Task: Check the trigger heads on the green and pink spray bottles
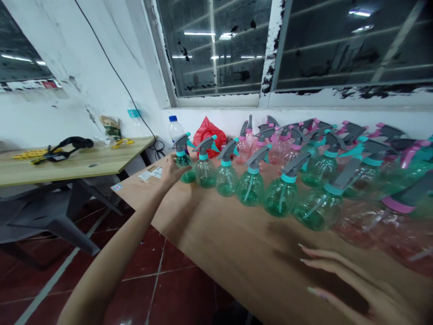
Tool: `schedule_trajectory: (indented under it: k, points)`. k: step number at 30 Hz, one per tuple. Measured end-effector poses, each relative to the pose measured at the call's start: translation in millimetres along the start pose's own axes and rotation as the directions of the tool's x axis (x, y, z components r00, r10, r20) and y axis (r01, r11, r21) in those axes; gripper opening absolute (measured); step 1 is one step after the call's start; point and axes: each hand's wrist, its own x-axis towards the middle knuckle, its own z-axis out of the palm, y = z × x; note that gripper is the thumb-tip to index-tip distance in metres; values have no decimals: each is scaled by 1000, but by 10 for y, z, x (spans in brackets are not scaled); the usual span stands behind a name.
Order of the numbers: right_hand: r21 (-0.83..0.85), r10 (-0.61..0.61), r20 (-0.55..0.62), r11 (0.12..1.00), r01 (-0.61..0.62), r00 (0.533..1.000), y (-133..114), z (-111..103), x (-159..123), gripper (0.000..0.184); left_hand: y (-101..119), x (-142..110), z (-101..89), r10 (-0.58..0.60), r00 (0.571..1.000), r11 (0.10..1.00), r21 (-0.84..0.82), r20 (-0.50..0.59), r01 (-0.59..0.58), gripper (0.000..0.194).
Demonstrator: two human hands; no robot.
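My left hand [173,171] reaches to the far left end of a row of spray bottles. Its fingers and thumb curl round the upper body of a green spray bottle [188,177] with a grey and teal trigger head. Beside it, a second green spray bottle [205,174] and several more curve along the table towards me. At the lower right, my right hand [352,275] has its fingers stretched out and apart, holding nothing. Nearest to it are a green spray bottle [316,212] and a clear pink spray bottle [363,221].
Pink spray bottles [242,151] crowd behind the green row. A red plastic bag [209,135] and a blue-capped water bottle [176,128] stand by the wall. Paper pieces [150,174] lie on the brown table [203,230]. Left is another table [101,164] bearing a black strap [71,144].
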Motion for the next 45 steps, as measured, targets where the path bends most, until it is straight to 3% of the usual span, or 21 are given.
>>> schedule_trajectory:
  k: [3, 6, 9, 12, 16, 19, 22, 27, 31, 36, 38, 42, 45]
  points:
    - [18, 2, -15, 1000, -2, 1000, -5, -34, -28, 36, 83, -136, -186, -4, 999, 1000, 9, -41, 5, 60]
    - [50, 11, -63, 999, -8, 998, 12, -72, -55, 34, 283, -448, -440, 26, 998, 999, -31, -53, -28, 60]
    - [82, 52, -63, 996, -47, 997, 1, -115, -63, 38, 640, -906, -648, 84, 996, 991, -109, 0, -84, 57]
    - [114, 108, -18, 988, -105, 994, -95, -187, -44, 44, 1085, -1381, -705, 170, 976, 966, -220, 134, -138, 51]
    - [140, 263, 38, 954, -266, 964, -294, -330, 28, 55, 1561, -1850, -487, 331, 889, 927, -287, 318, -242, 55]
    - [186, 253, 27, 949, -254, 967, -364, -426, 61, 81, 1790, -2070, -186, 420, 806, 896, -333, 417, -294, 56]
    - [233, 238, -23, 946, -226, 971, -333, -481, 24, 92, 1996, -2225, 98, 477, 747, 869, -376, 463, -322, 59]
    - [349, 251, -65, 912, -213, 966, -173, -518, -127, 85, 2332, -2395, 387, 457, 725, 888, -313, 514, -338, 55]
    - [372, 313, -25, 884, -282, 949, -14, -561, -245, 80, 2493, -2464, 539, 453, 704, 888, -211, 548, -408, 56]
    - [394, 289, -2, 880, -265, 957, 196, -621, -309, 86, 2572, -2457, 680, 539, 674, 827, -168, 505, -536, 57]
    - [425, 240, 12, 878, -222, 971, 267, -646, -306, 89, 2606, -2396, 708, 593, 637, 795, -231, 492, -562, 52]
    - [450, 157, 43, 879, -159, 987, 351, -691, -268, 92, 2725, -2209, 760, 688, 520, 725, -504, 506, -470, 49]
    - [454, 102, 50, 884, -114, 994, 360, -717, -226, 89, 2834, -2102, 832, 690, 494, 700, -662, 530, -268, 61]
